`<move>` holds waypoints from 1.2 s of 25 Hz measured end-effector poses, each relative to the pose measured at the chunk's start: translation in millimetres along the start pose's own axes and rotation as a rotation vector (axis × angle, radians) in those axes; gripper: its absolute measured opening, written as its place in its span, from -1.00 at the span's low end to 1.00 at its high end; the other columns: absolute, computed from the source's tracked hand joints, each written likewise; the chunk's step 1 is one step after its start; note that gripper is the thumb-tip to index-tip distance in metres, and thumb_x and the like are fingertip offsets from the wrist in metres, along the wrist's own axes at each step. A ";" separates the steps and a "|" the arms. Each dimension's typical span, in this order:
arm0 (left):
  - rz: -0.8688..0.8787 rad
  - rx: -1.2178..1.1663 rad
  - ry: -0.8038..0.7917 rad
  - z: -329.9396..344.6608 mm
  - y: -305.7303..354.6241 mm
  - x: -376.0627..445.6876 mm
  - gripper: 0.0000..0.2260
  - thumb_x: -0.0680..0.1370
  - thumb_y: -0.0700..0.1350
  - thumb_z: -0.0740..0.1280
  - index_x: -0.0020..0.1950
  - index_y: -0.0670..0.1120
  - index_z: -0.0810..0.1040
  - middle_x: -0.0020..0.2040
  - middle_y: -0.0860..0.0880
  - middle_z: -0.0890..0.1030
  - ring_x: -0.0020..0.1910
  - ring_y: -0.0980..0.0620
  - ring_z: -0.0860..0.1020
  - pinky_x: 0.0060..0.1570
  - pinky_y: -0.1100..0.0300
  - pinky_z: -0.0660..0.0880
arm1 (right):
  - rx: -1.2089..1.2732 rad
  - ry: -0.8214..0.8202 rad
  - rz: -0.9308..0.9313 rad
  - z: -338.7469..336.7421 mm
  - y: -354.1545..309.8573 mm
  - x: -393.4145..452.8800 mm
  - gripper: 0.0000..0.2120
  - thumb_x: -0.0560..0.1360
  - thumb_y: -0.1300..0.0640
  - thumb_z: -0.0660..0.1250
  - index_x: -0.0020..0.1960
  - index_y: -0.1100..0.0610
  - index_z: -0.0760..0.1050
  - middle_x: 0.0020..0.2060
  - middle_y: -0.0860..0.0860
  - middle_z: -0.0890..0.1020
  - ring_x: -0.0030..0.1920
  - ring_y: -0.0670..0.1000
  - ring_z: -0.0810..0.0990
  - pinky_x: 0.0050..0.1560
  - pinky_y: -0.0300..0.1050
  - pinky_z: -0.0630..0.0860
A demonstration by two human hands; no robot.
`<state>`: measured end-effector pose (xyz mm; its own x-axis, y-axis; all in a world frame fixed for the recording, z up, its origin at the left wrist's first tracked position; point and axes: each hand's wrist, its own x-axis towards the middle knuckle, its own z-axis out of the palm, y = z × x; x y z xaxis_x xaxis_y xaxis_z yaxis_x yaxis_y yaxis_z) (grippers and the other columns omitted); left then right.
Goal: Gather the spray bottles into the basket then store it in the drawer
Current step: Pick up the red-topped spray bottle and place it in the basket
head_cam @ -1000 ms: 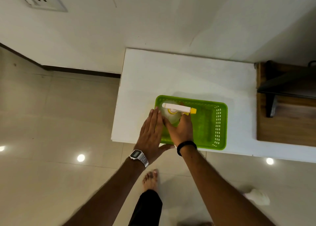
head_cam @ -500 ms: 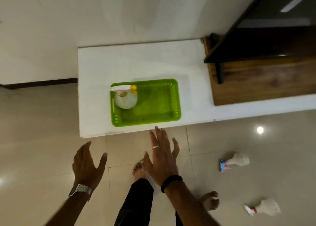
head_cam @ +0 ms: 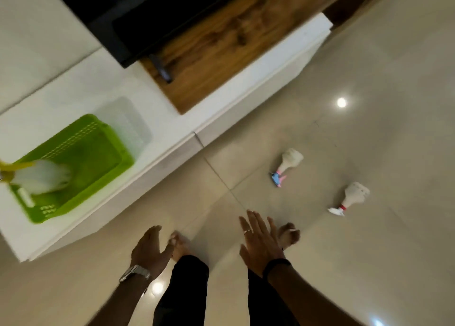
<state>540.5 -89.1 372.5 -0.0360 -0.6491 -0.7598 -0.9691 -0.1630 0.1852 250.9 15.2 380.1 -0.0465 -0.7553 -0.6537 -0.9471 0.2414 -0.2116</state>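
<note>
The green basket [head_cam: 98, 138] sits on the white cabinet top at the left, and a clear spray bottle with a yellow nozzle [head_cam: 41, 175] stands inside it. Two more spray bottles lie on the floor at the right: one with a blue and pink nozzle [head_cam: 288, 164], and farther right one with a red and white nozzle [head_cam: 352, 197]. My left hand [head_cam: 150, 249] and my right hand [head_cam: 258, 242] hover empty over the floor, fingers apart, well short of both bottles.
A white low cabinet [head_cam: 221, 99] runs diagonally, with a wooden panel [head_cam: 221, 44] and a dark screen [head_cam: 138, 12] above it. My bare feet [head_cam: 181, 245] stand on the glossy tiled floor between my hands.
Both hands have left the basket and dropped over the floor. The view has swung right, so the basket slid to the left edge and the two floor bottles came nearer.
</note>
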 end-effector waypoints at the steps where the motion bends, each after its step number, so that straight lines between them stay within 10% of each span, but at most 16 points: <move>1: 0.052 0.026 -0.013 1.6 38.4 8.8 -0.39 0.59 0.12 0.30 0.56 -0.10 0.26 0.56 -0.08 0.34 0.52 -0.11 0.35 0.45 0.02 0.32 | 0.022 -0.002 0.059 1.5 31.9 -5.3 -0.30 0.57 -0.05 0.12 0.64 0.07 -0.04 0.64 0.12 -0.04 0.63 0.13 -0.07 0.54 0.24 -0.24; 14: 0.665 0.417 -0.200 193.0 490.6 38.6 -0.47 0.58 0.12 0.30 0.49 -0.07 0.32 0.43 -0.08 0.48 0.38 -0.15 0.47 0.29 -0.01 0.44 | 0.378 0.159 0.631 57.1 364.7 -60.6 -0.30 0.58 -0.10 0.14 0.63 0.12 0.00 0.62 0.10 0.11 0.61 0.08 0.05 0.55 0.20 -0.08; 24: 0.765 0.698 -0.377 416.7 588.6 133.3 -0.35 0.62 0.15 0.19 0.61 -0.12 0.07 0.58 -0.13 0.28 0.53 -0.15 0.30 0.44 -0.03 0.28 | 0.749 0.254 0.886 193.7 530.8 32.9 -0.26 0.59 -0.05 0.21 0.61 0.25 0.00 0.60 0.15 0.15 0.60 0.11 0.10 0.59 0.07 0.07; 30: 0.611 0.377 -0.459 507.0 624.0 185.1 -0.42 0.64 0.21 0.10 0.56 -0.06 0.10 0.50 -0.09 0.39 0.35 -0.13 0.47 0.26 0.02 0.41 | 1.178 0.394 0.924 239.3 567.5 101.0 -0.22 0.59 -0.01 0.27 0.63 0.23 -0.07 0.63 0.13 0.08 0.60 0.10 0.13 0.55 0.01 0.19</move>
<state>-194.6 65.8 31.5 -0.5954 -0.1634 -0.7867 -0.7609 0.4291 0.4868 -215.3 221.8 20.2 -0.7118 -0.1394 -0.6884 0.2263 0.8823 -0.4127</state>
